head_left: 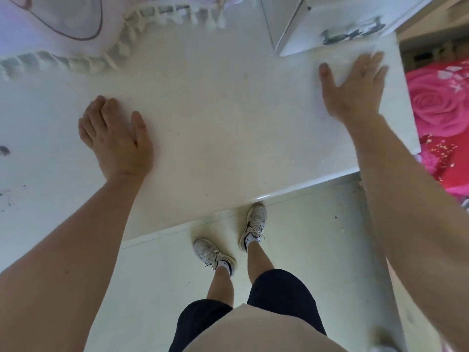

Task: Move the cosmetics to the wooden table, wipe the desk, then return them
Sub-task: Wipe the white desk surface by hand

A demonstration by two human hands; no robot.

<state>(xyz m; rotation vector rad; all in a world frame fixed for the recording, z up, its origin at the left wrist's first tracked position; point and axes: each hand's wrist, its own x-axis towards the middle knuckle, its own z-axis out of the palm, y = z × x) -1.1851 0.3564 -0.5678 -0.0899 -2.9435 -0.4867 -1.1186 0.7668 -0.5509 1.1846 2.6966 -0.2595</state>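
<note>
The white desk [223,118] fills the upper half of the head view. My left hand [115,138] rests palm down on its left part, fingers straight. Far to the right, my right hand [355,87] presses flat on a white cloth or tissue [337,57], which is blurred and lies near the desk's back right corner. No cosmetics are in view.
A white box-like unit [330,24] stands on the desk just behind the cloth. A fringed pale cloth and a cushion [58,26] cover the back left. Dark smudges [5,151] mark the far left. A pink rose-patterned bedspread [439,110] lies beyond the right edge.
</note>
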